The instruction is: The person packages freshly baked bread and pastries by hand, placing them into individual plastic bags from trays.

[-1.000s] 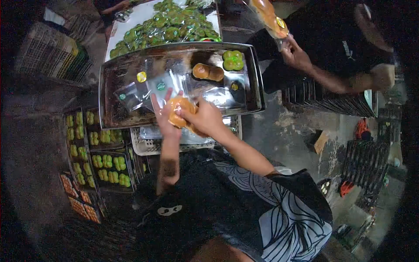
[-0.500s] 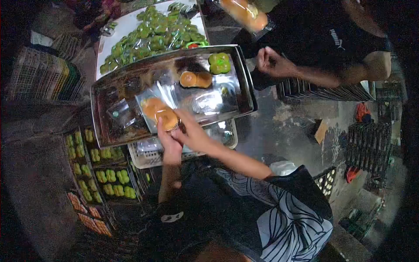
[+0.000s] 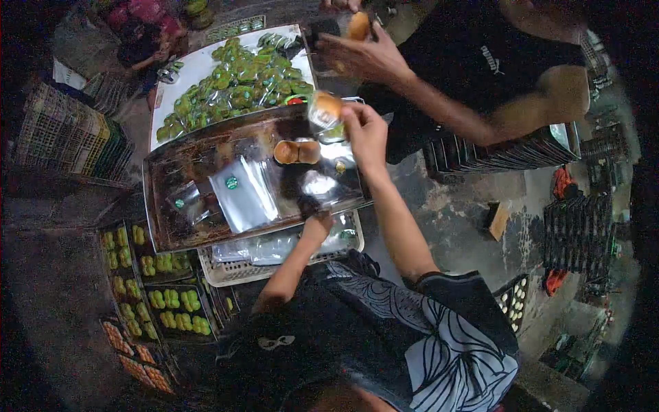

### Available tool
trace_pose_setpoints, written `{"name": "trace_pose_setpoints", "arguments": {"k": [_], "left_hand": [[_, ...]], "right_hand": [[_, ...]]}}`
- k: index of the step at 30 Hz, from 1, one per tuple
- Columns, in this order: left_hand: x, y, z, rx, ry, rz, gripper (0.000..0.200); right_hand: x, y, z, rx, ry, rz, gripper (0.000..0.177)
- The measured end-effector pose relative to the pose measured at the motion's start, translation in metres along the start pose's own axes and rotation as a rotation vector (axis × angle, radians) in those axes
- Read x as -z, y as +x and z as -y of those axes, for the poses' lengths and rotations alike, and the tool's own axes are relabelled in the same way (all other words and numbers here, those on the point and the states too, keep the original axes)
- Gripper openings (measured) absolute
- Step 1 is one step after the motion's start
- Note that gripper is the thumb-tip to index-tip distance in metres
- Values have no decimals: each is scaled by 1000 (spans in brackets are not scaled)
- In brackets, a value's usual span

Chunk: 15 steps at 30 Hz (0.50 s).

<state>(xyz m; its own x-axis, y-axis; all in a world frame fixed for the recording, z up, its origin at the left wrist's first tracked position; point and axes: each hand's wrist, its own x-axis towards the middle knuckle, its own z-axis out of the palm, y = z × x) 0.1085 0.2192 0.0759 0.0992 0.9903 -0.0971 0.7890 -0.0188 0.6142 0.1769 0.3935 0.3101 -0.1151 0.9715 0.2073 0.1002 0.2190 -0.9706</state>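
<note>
My right hand (image 3: 367, 134) is raised over the far right part of a dark metal tray (image 3: 165, 226), fingers pinched on the edge of a clear plastic bag with a brown bun (image 3: 326, 108) inside. A green bun (image 3: 334, 134) lies partly hidden below that bag. My left hand (image 3: 317, 225) is low over the tray's near edge, its fingers dark and blurred. Between my hands and farther in, a brown double bun (image 3: 297, 152) rests on the tray. Left of it lies a stack of clear plastic bags (image 3: 246, 196) with a green label, beside a smaller clear packet (image 3: 187, 204).
Beyond the tray, a white table (image 3: 161, 113) carries a heap of bagged green buns (image 3: 237, 82). A co-worker's hand (image 3: 374, 58) is close at the upper right, near a brown bun (image 3: 358, 26). A plastic crate (image 3: 220, 275) sits under the tray; racks of green buns (image 3: 175, 300) stand at lower left.
My right hand has moved up and right from the bag stack, carrying the bagged bun. My left hand has come away toward the near edge. The co-worker's arm has reached leftward.
</note>
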Motion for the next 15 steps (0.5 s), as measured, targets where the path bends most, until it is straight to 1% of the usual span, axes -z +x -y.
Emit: {"name": "trace_pose_setpoints", "arguments": {"k": [1,2,3,4,5,6,8,9,10,12,13,14,15], "left_hand": [[-15,5,13,37,96,14,33],[-12,5,14,36,98,17,33],[-9,8,16,64,172,43,31],[-5,10,18,96,246,70,29],[14,11,7,144,159,128,22],[13,9,11,150,158,128,22],[17,8,16,-80,284,-216,20],[20,8,14,-67,163,-97,18],[22,7,13,-57,164,-101,18],[21,4,16,-236,67,-41,16],[20,1,15,-147,10,-57,13],[24,0,13,-146,11,-59,13],[28,2,11,-61,14,-82,12]], "right_hand": [[5,8,-2,25,31,-2,19],[9,11,-3,46,61,-4,18],[10,10,0,-44,130,37,17],[10,10,-6,-48,132,40,17],[9,11,-18,-36,119,72,17],[8,12,-30,-22,105,105,17],[3,11,-45,-36,117,141,17],[1,9,-48,-60,114,122,18],[0,7,-52,-87,112,104,18],[-4,6,-47,-123,114,134,18],[-5,5,-45,-136,129,133,18],[-6,6,-43,-147,143,131,18],[-7,8,-42,-140,142,132,18]]}}
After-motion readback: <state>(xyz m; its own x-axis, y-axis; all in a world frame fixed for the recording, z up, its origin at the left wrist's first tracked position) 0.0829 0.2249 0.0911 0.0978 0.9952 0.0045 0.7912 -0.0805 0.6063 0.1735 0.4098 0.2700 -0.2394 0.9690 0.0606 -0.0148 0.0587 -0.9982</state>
